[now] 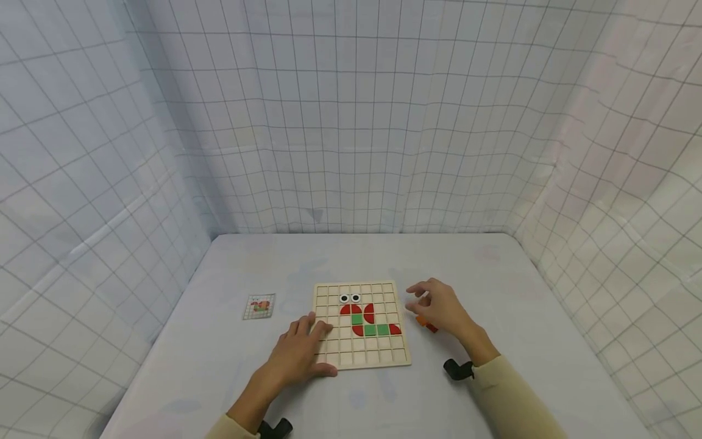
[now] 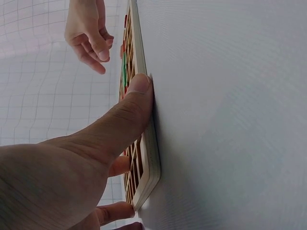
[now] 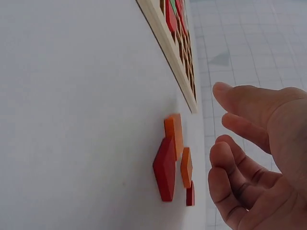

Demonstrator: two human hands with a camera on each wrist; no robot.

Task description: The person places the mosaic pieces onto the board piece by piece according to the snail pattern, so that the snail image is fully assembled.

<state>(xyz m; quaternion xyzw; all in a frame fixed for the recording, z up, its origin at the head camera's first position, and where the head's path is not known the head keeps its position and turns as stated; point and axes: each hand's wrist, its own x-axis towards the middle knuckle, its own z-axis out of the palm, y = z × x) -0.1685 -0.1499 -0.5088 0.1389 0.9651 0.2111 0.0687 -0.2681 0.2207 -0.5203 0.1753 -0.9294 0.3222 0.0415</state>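
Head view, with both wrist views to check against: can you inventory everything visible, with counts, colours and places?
grid board: 1, pale wood, on the table
eye pieces: 2, white with black centres, far part of board
red pieces: several, exact count unclear, on board
green squares: 3, green, on board
loose orange pieces: 2, orange, right of board
loose red pieces: 2, red, beside the orange
picture card: 1, multicoloured, left of board
table: 1, whitish, beneath everything
gridded sheets: count unclear, white with dark lines, behind and both sides
wrist devices: 2, black, at the wrists
sleeves: 2, beige, forearms
left hand: 1, bare, on board's left side
right hand: 1, bare, above loose pieces
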